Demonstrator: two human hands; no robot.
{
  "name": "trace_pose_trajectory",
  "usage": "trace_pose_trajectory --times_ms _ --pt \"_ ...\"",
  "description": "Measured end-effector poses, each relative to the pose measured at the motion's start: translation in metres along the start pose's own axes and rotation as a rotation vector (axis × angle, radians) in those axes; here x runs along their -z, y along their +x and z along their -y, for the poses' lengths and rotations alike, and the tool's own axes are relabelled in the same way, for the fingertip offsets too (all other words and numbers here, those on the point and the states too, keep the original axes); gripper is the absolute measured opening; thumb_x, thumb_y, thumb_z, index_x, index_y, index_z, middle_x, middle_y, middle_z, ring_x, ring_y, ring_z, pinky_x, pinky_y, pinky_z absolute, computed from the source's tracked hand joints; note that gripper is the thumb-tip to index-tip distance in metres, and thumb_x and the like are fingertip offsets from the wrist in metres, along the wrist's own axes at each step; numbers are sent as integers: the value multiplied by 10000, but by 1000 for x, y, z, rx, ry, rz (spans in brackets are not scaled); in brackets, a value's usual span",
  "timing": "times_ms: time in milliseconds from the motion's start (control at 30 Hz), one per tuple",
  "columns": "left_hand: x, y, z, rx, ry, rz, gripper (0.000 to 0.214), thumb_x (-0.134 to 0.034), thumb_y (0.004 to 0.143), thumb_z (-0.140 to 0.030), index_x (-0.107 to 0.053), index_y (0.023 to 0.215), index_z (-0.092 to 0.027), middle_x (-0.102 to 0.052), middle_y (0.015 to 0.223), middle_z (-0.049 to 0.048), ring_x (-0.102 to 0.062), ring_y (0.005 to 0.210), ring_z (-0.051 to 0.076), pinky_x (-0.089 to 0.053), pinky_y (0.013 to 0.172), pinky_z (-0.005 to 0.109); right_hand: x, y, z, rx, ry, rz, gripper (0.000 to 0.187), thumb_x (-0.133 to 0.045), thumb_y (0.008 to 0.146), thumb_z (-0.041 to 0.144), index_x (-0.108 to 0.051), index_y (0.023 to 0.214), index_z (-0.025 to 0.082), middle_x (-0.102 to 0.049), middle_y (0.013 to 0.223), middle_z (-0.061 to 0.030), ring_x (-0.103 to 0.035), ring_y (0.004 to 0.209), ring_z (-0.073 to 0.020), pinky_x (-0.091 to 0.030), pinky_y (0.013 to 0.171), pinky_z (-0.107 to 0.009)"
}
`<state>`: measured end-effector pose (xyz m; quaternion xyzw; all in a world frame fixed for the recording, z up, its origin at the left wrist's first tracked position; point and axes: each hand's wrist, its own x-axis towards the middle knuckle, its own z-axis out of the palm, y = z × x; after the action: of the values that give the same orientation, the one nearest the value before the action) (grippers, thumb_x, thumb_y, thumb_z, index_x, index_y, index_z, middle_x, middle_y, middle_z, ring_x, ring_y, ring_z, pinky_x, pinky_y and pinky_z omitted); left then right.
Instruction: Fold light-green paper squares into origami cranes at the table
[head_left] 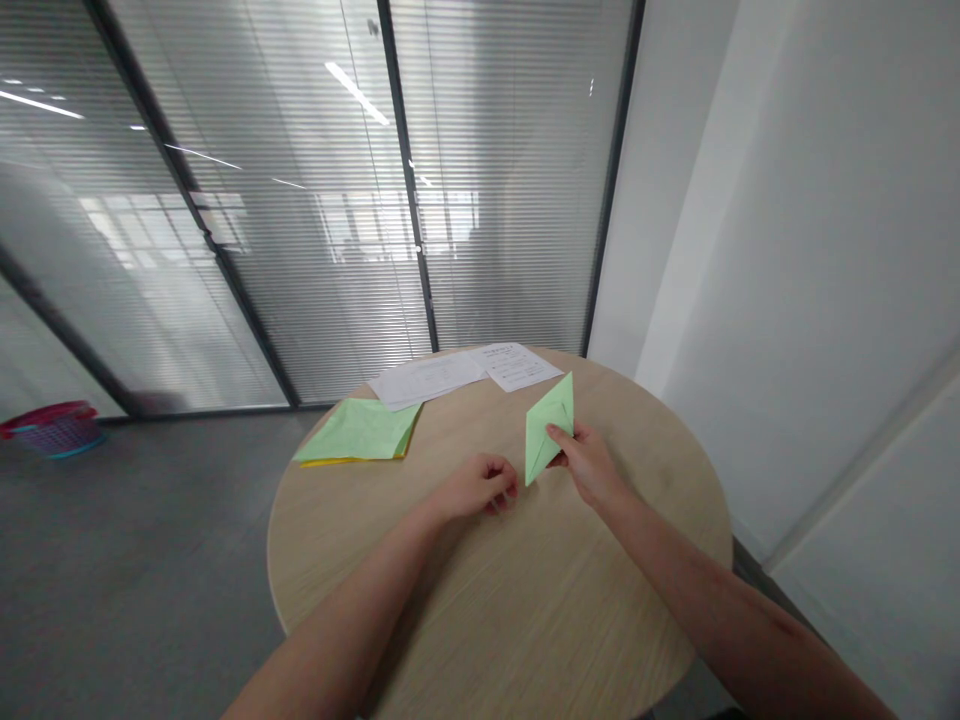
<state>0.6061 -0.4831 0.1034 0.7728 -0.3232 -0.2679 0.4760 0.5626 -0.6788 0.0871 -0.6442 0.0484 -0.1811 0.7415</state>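
Note:
My right hand [586, 462] pinches a pale green folded paper [547, 430], a pointed kite-like shape held upright just above the round wooden table [525, 600]. Thumb and fingers close on its right edge. My left hand [480, 486] rests on the table just left of the paper's lower tip, its fingers curled in loosely, and nothing shows inside them.
A stack of green and yellow paper sheets [360, 432] lies at the table's far left. White printed sheets [465, 375] lie at the far edge. Glass partitions with blinds stand behind, a white wall to the right, and a pink basket [52, 428] sits on the floor at left.

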Motion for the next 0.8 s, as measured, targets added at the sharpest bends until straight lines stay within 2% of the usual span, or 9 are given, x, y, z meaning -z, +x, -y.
trace_pose_trajectory --times_ms 100,167,333,433,633,800 --pt "4 1 -3 -88 -54 -167 371 -553 807 -459 -629 1008 -155 -645 881 66 -604 677 136 -471 497 207 -4 -5 -1 -28 -57 163 322 -646 737 452 -652 887 167 -697 835 -88 -642 668 -203 -522 545 -294" --pt "3 2 -4 -144 -97 -193 413 -587 790 -472 -625 1052 -155 -651 900 74 -611 714 151 -483 519 218 -8 -9 -2 -22 -148 257 314 -652 733 454 -664 865 169 -693 780 -71 -633 636 -194 -503 519 -278" --pt "-3 5 -3 -133 -129 -232 357 -662 737 -437 -670 874 -107 -661 738 58 -591 625 149 -462 536 238 -13 -15 -3 6 -283 386 287 -655 739 454 -676 790 173 -662 664 -40 -595 556 -165 -468 481 -255" --pt "-3 8 1 -122 -184 -308 348 -668 721 -430 -664 832 -100 -653 716 54 -581 600 149 -463 533 254 -12 -12 -4 -3 -224 410 301 -666 732 451 -682 827 166 -671 710 -43 -596 573 -154 -478 500 -253" --pt "4 11 5 -160 -275 -470 370 -654 734 -448 -643 851 -97 -651 726 59 -574 607 148 -473 528 252 -11 -9 -8 -61 -85 357 385 -623 759 499 -684 864 134 -674 755 -68 -612 615 -149 -493 531 -255" --pt "3 9 2 -154 -256 -467 370 -662 729 -450 -642 850 -101 -658 738 67 -578 607 151 -474 503 246 -11 -8 -9 -45 -87 303 341 -629 756 475 -664 818 141 -653 703 -49 -596 589 -140 -493 527 -249"
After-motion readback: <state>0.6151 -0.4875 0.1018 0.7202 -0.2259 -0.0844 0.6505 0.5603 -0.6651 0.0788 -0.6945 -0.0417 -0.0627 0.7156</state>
